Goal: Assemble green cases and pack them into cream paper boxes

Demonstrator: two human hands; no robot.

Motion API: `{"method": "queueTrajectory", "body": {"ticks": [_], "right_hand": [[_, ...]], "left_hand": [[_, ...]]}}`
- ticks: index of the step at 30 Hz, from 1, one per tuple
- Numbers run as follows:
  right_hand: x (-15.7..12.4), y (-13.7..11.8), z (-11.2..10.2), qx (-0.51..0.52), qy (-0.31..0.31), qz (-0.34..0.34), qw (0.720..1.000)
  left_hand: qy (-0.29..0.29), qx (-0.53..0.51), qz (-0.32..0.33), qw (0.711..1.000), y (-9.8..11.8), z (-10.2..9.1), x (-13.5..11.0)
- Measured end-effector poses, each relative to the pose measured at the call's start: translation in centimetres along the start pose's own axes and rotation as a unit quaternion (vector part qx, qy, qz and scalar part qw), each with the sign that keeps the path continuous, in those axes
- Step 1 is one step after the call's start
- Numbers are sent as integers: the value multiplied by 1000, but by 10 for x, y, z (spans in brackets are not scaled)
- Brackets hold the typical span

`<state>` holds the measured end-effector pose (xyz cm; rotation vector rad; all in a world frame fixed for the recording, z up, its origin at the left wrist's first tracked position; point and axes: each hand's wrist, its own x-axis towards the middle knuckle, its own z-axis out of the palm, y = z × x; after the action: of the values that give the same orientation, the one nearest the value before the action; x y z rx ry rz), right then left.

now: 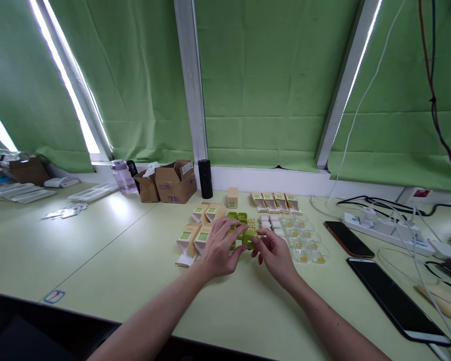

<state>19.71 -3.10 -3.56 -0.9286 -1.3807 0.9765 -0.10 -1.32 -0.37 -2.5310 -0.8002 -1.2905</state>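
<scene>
Over the table's middle, my left hand (223, 248) and my right hand (273, 252) are closed on a small olive-green plastic piece (250, 237), one from each side. Fingers cover part of it, so its full shape is hidden. Just behind lie several green square pieces (242, 216) and small yellowish bits (251, 223). Pink and white blocks (265, 220) stand in rows beyond my right hand. To their right sit several clear plastic domes (295, 234) with yellow centres. Small cardboard boxes (188, 235) with green labels stand left of my left hand, partly hidden by it.
More open small boxes (275, 201) line the back, near a single box (232, 197). A black cylinder (205, 179), brown cartons (176, 182) and a purple bottle (124, 177) stand back left. Two phones (396, 296) and a cabled power strip (387, 232) lie right.
</scene>
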Motion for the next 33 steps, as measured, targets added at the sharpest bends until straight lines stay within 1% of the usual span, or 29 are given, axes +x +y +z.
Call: {"method": "queueTrajectory", "body": {"ticks": [3,7,11,16,18,20,23,25,27,28,30,33], "right_hand": [[3,-2,3,55,11,23,998],[4,-8,4,75,8,39,996],[2,-12,1,91,-3,46,995],[-1,-12,-3,109,-11,30,993],[-1,-10,-5,91,-2,18,996],[0,-8,-7,47,15,-3,999],[1,-5,-12,-70,56,-40,995],[2,-4,-17,-186,88,-72,976],[4,-3,-20,-315,95,-123,936],[4,-2,-21,-374,86,-151,911],[5,0,-22,-465,42,-195,862],[5,6,-21,-560,-27,-220,799]], "left_hand": [[-12,-17,20,1000,1,-1,1],[-27,-44,38,998,0,2,-1],[-38,-54,20,998,-2,7,-3],[-66,-54,-14,996,-2,7,-2],[-78,-65,-41,994,-3,7,-1],[-79,-90,-70,990,-4,7,-1],[-59,-149,-116,980,-6,9,-2],[-34,-188,-147,971,-8,11,-2],[-10,-220,-173,960,-11,14,-2],[0,-234,-185,955,-13,15,-2],[16,-260,-208,943,-17,19,-4],[36,-314,-242,917,-24,25,-6]]}}
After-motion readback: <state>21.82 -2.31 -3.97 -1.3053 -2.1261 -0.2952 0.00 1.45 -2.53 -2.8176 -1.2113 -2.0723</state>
